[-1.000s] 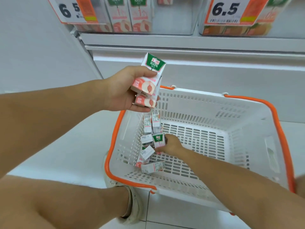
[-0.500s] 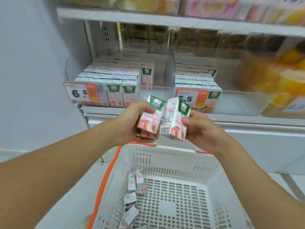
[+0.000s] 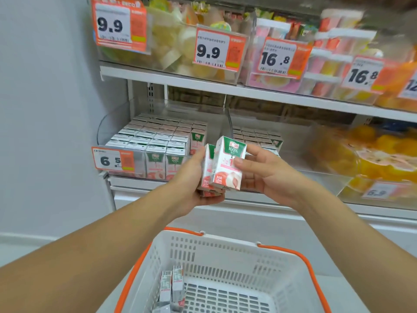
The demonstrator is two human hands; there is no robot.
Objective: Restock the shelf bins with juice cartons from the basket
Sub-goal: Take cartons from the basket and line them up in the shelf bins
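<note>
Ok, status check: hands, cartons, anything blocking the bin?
Right hand pinching white-and-green peach juice carton. Left hand gripping more cartons. Clear plastic shelf bin nearly full; path open.

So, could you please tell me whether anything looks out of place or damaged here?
Nothing looks damaged. The only untidy spot is the basket, where leftover cartons lean loosely in its left corner, unlike the neat rows in the shelf bin.

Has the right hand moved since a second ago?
Yes. The right hand has come up out of the basket and now holds a juice carton in front of the shelf bins.
</note>
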